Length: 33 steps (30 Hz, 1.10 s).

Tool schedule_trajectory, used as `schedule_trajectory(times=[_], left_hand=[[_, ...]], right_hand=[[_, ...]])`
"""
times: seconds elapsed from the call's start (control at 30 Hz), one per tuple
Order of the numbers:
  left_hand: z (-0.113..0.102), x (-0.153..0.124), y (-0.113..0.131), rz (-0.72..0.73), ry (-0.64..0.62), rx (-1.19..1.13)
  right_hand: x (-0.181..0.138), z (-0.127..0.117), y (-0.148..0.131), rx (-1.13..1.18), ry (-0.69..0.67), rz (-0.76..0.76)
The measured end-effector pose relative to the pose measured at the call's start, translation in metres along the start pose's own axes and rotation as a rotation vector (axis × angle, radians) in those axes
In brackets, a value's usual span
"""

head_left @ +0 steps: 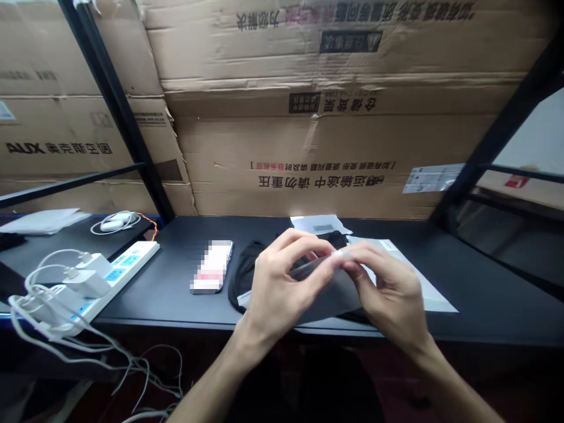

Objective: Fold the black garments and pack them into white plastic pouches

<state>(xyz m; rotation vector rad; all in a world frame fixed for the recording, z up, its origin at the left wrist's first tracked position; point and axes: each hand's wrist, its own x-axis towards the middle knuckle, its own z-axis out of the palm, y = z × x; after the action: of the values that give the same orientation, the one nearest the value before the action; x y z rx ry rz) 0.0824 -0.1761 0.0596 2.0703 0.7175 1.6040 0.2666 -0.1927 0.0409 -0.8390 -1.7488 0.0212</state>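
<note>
My left hand [282,279] and my right hand [390,288] meet over the front of the desk, fingertips close together. Between them they pinch the upper edge of a clear plastic bag [328,296], which hangs down toward the desk's front edge. Thumb and fingers of both hands are closed on it. Behind and under the bag lies a bundle of black fabric [243,270], partly hidden by my hands. A white sheet [434,296] sticks out to the right of my right hand, and a smaller white paper [319,224] lies behind the fabric.
A phone [212,267] with a blurred screen lies left of the fabric. Further left, a white power strip [127,261] holds several chargers with trailing cables [145,376]. Large cardboard sheets [282,135] stand behind the black desk [176,247], between dark metal posts [118,111].
</note>
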Motion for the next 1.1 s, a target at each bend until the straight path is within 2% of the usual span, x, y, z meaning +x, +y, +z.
schedule_trajectory(times=[0.2,0.4,0.57,0.67,0.77,0.93,1.03,1.1], left_hand=[[-0.010,0.010,-0.019,-0.118,-0.041,0.029],[-0.030,0.001,-0.027,-0.128,-0.052,0.127],[-0.055,0.004,-0.041,-0.133,0.010,0.205],[-0.064,0.008,-0.053,-0.116,0.036,0.286],[-0.065,0.007,-0.063,-0.100,0.040,0.333],[-0.056,-0.002,-0.063,-0.067,-0.102,0.291],[-0.046,0.001,-0.055,-0.014,-0.232,0.310],[-0.038,0.007,-0.049,-0.045,-0.287,0.301]], right_hand=[[0.008,0.010,0.020,0.085,0.005,0.255],[0.012,0.002,0.038,0.151,0.127,0.401],[0.025,-0.009,0.069,0.223,0.359,0.440],[0.030,-0.010,0.083,0.149,0.375,0.411],[0.027,-0.007,0.090,0.100,0.319,0.414],[0.006,0.001,0.088,0.142,0.214,0.471],[-0.005,0.003,0.082,0.139,0.251,0.488],[-0.010,0.003,0.078,0.106,0.274,0.487]])
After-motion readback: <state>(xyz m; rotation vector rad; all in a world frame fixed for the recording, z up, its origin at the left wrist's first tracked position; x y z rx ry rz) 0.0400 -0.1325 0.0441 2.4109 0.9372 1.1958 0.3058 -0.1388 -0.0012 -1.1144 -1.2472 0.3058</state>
